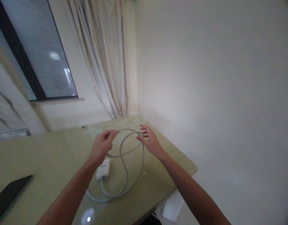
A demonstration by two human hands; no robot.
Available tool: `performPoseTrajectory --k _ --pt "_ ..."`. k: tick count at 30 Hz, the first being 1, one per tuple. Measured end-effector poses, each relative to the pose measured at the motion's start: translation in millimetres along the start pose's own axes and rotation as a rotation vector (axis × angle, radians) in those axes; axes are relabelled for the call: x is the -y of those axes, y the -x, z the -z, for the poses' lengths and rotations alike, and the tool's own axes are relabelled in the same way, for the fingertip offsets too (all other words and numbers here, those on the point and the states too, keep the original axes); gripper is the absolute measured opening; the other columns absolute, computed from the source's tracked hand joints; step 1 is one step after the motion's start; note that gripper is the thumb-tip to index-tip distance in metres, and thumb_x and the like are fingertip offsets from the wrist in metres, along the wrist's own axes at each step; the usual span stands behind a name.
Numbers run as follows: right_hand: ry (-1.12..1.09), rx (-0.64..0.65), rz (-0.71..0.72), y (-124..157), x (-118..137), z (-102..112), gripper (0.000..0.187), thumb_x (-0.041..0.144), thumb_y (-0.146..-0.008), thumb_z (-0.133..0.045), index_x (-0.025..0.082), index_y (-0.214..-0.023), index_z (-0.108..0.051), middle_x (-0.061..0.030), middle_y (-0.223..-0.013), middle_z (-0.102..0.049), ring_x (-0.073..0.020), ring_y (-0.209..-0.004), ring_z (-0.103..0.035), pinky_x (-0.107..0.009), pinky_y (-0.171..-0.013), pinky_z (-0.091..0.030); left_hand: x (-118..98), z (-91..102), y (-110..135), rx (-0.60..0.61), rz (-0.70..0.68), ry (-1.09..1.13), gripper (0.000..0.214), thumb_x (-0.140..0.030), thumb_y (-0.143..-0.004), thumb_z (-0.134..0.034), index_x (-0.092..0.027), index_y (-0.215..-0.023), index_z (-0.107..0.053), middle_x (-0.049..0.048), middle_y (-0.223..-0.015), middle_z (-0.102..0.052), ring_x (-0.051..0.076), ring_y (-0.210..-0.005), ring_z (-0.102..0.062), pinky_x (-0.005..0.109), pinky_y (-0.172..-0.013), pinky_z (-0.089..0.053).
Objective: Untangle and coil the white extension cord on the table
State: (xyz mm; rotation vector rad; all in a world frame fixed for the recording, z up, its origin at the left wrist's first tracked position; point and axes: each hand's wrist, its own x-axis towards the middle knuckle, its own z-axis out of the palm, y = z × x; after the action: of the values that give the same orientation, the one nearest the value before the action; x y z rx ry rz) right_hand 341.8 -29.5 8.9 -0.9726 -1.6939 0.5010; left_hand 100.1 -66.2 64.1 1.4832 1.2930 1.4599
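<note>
A pale grey-white cable (126, 175) lies in loose, crossing loops over the table (52, 162). It leads to a white power strip (103, 169), which rests just below my left hand (104, 145). My left thumb and fingers are closed in a pinch on one stretch of cable. On the far side of the loops, my right hand (150, 140) has its fingers spread and thumb apart. Cable runs between that thumb and those fingers and seems to touch them, without a firm grip. The cable's far end is hidden behind my left forearm.
A dark flat object (11, 197) lies at the table's left. A small black piece (83, 127) sits near the back edge. Beyond hang curtains (108, 62) beside a window (45, 50). A bare wall (216, 93) rises on the right, with a white object (173, 206) below the table edge.
</note>
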Motion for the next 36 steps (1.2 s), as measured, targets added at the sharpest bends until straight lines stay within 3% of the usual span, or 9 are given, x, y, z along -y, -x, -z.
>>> performPoseTrajectory --k 4,10,14,16,18,23,28,33,36 --pt "-0.003 0.108 0.035 -19.8 7.0 -1.6 0.025 0.038 -0.098 -0.059 0.021 -0.107 -0.075 -0.0029 -0.084 -0.075 -0.0171 -0.077 -0.069 -0.029 -0.075 -0.052 3.6 6.3 -2.4 -0.031 0.099 0.3 0.053 -0.056 -0.069 -0.082 -0.013 -0.097 -0.07 -0.0146 -0.052 -0.025 0.004 -0.042 -0.017 0.018 -0.039 -0.013" --pt "-0.007 -0.113 -0.092 -30.9 -7.9 -1.8 0.027 0.042 -0.097 -0.054 0.021 -0.088 -0.068 0.0012 -0.067 -0.066 -0.0149 -0.061 -0.066 -0.026 -0.064 -0.05 25.9 34.4 -9.0 -0.13 0.233 0.412 0.049 -0.049 -0.065 -0.084 -0.014 -0.095 -0.066 -0.0157 -0.052 -0.026 0.003 -0.041 -0.017 0.016 -0.036 -0.015" --pt "0.046 -0.305 -0.27 -26.4 -28.1 -2.4 0.032 0.043 -0.101 -0.038 0.021 -0.091 -0.059 0.001 -0.066 -0.063 -0.0152 -0.054 -0.062 -0.025 -0.055 -0.047 46.8 45.5 4.3 -0.093 0.285 0.301 0.058 -0.051 -0.069 -0.08 -0.015 -0.112 -0.067 -0.0144 -0.052 -0.034 0.005 -0.041 -0.034 0.019 -0.044 -0.039" --pt "0.082 -0.314 -0.306 -23.0 -38.4 -3.4 0.032 0.039 -0.102 -0.031 0.021 -0.092 -0.056 0.0003 -0.065 -0.063 -0.016 -0.053 -0.062 -0.026 -0.054 -0.046 58.4 47.0 12.6 -0.061 0.253 0.171 0.067 -0.051 -0.074 -0.073 -0.02 -0.132 -0.062 -0.0132 -0.055 -0.04 0.009 -0.044 -0.043 0.024 -0.052 -0.049" --pt "0.132 -0.275 -0.31 -19.9 -46.6 -4.2 0.027 0.035 -0.101 -0.035 0.021 -0.09 -0.056 -0.0002 -0.065 -0.064 -0.0167 -0.057 -0.063 -0.026 -0.059 -0.047 71.3 46.7 18.6 -0.017 0.196 0.025 0.065 -0.049 -0.077 -0.064 -0.024 -0.137 -0.061 -0.0104 -0.059 -0.046 0.011 -0.046 -0.046 0.027 -0.053 -0.051" --pt "0.298 -0.124 -0.252 -16.0 -54.5 -0.4 0.015 0.025 -0.097 -0.05 0.022 -0.088 -0.062 -0.0032 -0.078 -0.071 -0.0186 -0.075 -0.066 -0.031 -0.077 -0.048 107.1 44.7 25.9 0.041 -0.001 -0.331 0.041 -0.04 -0.078 -0.051 -0.021 -0.103 -0.078 0.0019 -0.075 -0.066 0.016 -0.059 -0.061 0.029 -0.056 -0.048" --pt "0.387 0.011 -0.082 -11.0 -34.9 -7.2 0.028 0.012 -0.095 -0.053 0.02 -0.118 -0.066 -0.0111 -0.118 -0.073 -0.0222 -0.113 -0.064 -0.037 -0.103 -0.045 121.4 40.4 31.5 0.009 -0.07 -0.322 0.042 -0.039 -0.083 -0.047 -0.02 -0.108 -0.075 0.0056 -0.087 -0.071 0.018 -0.065 -0.064 0.032 -0.061 -0.051" --pt "0.526 0.579 0.432 -8.8 4.0 -52.9 0.022 0.027 -0.102 -0.06 0.022 -0.121 -0.071 -0.0096 -0.123 -0.074 -0.0221 -0.117 -0.064 -0.036 -0.103 -0.044 108.1 34.4 30.5 0.056 -0.103 -0.228 0.045 -0.043 -0.087 -0.052 -0.018 -0.121 -0.068 0.0057 -0.091 -0.07 0.017 -0.066 -0.065 0.03 -0.06 -0.051" --pt "0.633 0.913 0.571 -12.9 15.4 -80.1 0.023 0.038 -0.097 -0.07 0.024 -0.114 -0.076 -0.0072 -0.109 -0.079 -0.0223 -0.106 -0.068 -0.035 -0.094 -0.044 111.9 36.0 33.2 0.077 -0.155 -0.309 0.049 -0.031 -0.082 -0.054 -0.017 -0.128 -0.066 0.0076 -0.1 -0.071 0.021 -0.081 -0.069 0.037 -0.075 -0.057"
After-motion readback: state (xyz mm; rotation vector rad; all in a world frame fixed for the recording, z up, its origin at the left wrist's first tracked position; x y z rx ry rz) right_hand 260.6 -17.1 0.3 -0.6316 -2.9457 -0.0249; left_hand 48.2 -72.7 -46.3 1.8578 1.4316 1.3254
